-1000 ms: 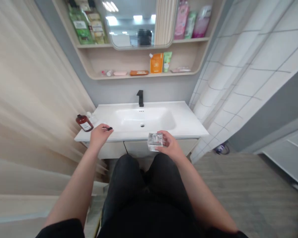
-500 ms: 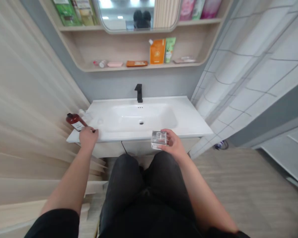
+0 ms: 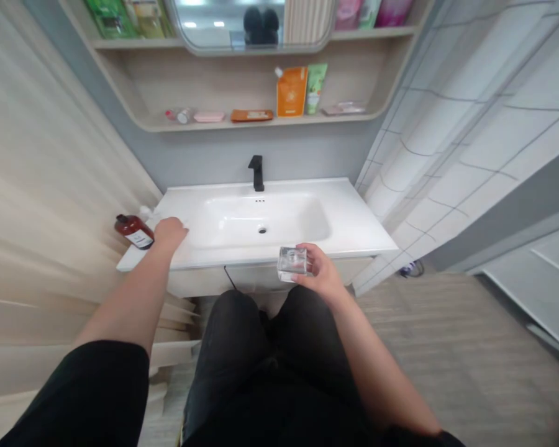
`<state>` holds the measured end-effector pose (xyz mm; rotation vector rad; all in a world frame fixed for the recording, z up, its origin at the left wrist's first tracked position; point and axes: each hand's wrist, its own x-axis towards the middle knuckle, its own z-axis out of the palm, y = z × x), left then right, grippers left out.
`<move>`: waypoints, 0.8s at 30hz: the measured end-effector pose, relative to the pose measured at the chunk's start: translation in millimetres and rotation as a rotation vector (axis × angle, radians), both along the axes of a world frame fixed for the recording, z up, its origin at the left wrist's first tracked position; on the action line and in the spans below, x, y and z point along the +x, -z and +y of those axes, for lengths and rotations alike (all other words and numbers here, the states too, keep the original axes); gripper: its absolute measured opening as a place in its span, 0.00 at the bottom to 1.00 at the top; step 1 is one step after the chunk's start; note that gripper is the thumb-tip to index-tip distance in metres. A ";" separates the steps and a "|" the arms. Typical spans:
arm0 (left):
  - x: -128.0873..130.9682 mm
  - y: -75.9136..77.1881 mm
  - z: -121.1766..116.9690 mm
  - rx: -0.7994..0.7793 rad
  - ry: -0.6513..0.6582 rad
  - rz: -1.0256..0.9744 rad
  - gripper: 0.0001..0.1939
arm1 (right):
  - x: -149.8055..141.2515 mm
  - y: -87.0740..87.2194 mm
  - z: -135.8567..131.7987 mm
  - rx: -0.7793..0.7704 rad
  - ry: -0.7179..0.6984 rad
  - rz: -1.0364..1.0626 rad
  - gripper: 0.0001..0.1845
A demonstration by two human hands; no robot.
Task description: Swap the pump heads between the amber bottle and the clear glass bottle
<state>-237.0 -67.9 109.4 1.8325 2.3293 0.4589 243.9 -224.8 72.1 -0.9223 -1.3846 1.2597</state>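
Note:
My left hand [image 3: 170,234] rests at the left end of the white ceramic washbasin counter [image 3: 140,257], its fingers curled downward and right next to a brown bottle with a white label [image 3: 134,231]. The bottle lies tilted or on its side, with a small white item [image 3: 146,214] behind it. My right hand [image 3: 321,273] holds a clear square glass bottle [image 3: 292,264] just off the counter's front edge. Whatever my left fingers may hold is hidden.
A black faucet [image 3: 256,174] stands behind the basin [image 3: 261,220]. Above it, a wooden shelf [image 3: 261,122] carries toiletries beneath a mirror [image 3: 251,25]. A beige curtain [image 3: 51,186] runs along the left, and a grid-patterned white curtain [image 3: 447,155] along the right.
My left hand has moved up and left over the counter, and the small black-tipped item seen in it earlier no longer shows. The view has tilted slightly downward. The glass bottle stays in my right hand.

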 end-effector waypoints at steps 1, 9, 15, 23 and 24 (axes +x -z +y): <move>10.2 -5.8 -8.0 0.034 0.012 -0.013 0.11 | -0.9 0.4 -0.1 0.000 -0.004 0.001 0.46; 127.0 -80.4 -140.5 0.186 0.556 -0.621 0.26 | -20.1 8.0 -7.1 0.026 -0.013 -0.068 0.43; 169.3 -126.0 -177.9 0.251 0.775 -0.438 0.14 | -35.8 19.2 -22.2 0.068 -0.019 -0.080 0.42; 189.5 -132.9 -192.7 0.196 0.888 -0.258 0.10 | -32.4 18.6 -42.6 0.156 -0.009 -0.235 0.41; 191.5 -134.2 -195.8 0.198 0.889 -0.251 0.10 | -32.5 18.4 -44.1 0.157 -0.009 -0.233 0.41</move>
